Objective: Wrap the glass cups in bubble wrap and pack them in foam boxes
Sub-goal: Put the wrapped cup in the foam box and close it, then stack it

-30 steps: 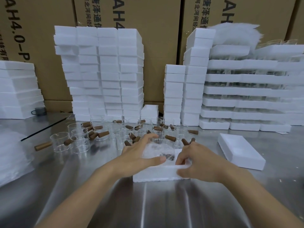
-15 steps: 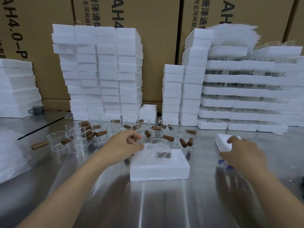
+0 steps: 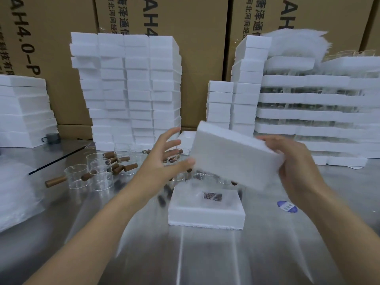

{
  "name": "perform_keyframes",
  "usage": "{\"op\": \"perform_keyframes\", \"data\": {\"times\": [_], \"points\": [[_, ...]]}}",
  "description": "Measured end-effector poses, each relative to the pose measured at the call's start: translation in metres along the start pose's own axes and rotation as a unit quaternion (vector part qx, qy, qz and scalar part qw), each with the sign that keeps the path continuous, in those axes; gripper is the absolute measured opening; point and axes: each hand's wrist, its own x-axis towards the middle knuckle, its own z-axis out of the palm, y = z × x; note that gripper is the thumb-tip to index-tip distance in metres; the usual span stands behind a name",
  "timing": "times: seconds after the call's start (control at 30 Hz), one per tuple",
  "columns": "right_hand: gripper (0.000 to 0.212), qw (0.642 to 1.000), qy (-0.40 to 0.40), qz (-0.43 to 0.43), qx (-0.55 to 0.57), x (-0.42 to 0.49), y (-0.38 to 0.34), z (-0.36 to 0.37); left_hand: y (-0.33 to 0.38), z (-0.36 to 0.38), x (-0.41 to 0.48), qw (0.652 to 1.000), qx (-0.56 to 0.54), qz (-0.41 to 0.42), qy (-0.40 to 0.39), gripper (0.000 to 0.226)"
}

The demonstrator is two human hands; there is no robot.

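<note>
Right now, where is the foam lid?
Head view, centre right: the foam lid is in the air, gripped by the right hand, tilted above the foam box, the left hand at its left edge.

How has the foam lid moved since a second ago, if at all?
Yes. From the table right of the box, the lid has gone up and left; the right hand holds it tilted above the box.

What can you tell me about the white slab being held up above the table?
The foam slab is a plain white rectangular block, looking like polystyrene, slightly blurred. It is in the air, tilted down to the right, above the foam box on the table. The right hand grips its right end; the left hand, fingers spread, seems to touch its left edge with the thumb.
</note>
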Motion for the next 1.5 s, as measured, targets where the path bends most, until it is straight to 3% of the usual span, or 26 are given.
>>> {"op": "perform_keyframes", "data": {"times": [0.07, 0.13, 0.17, 0.23, 0.37, 0.47, 0.53, 0.7, 1.03, 1.5], "points": [[0.038, 0.994, -0.054, 0.073, 0.06, -0.006, -0.002, 0.014, 0.003, -0.005, 0.002, 0.995, -0.093, -0.003, -0.022, 0.064], [0.03, 0.984, -0.083, 0.121, 0.106, -0.008, 0.002, 0.021, 0.004, -0.01, 0.002, 0.994, -0.111, -0.006, -0.024, 0.049], [0.026, 0.974, -0.093, 0.146, 0.146, -0.008, 0.005, 0.022, 0.005, -0.013, 0.002, 0.994, -0.105, -0.019, -0.015, 0.048], [0.04, 0.956, -0.119, 0.175, 0.201, -0.004, 0.012, 0.019, 0.002, -0.02, 0.003, 0.994, -0.089, -0.063, 0.005, 0.056], [0.036, 0.975, -0.107, 0.179, 0.07, 0.001, 0.035, 0.016, -0.007, -0.025, 0.002, 0.986, -0.008, -0.161, -0.04, 0.054], [0.029, 0.968, -0.131, 0.213, -0.039, 0.001, 0.053, 0.014, -0.016, -0.023, 0.003, 0.976, 0.075, -0.202, -0.036, 0.035], [0.026, 0.959, -0.147, 0.23, -0.075, 0.0, 0.057, 0.013, -0.02, -0.024, 0.003, 0.965, 0.102, -0.234, -0.052, 0.034], [0.028, 0.951, -0.163, 0.241, -0.1, 0.001, 0.06, 0.01, -0.019, -0.031, 0.0, 0.953, 0.094, -0.265, -0.111, 0.047], [0.023, 0.956, -0.146, 0.237, -0.093, 0.006, 0.053, 0.003, -0.011, -0.029, -0.002, 0.956, 0.088, -0.251, -0.125, 0.06], [0.035, 0.929, -0.201, 0.253, -0.18, 0.003, 0.066, -0.005, -0.012, -0.029, 0.001, 0.929, 0.144, -0.314, -0.131, 0.055]]}}
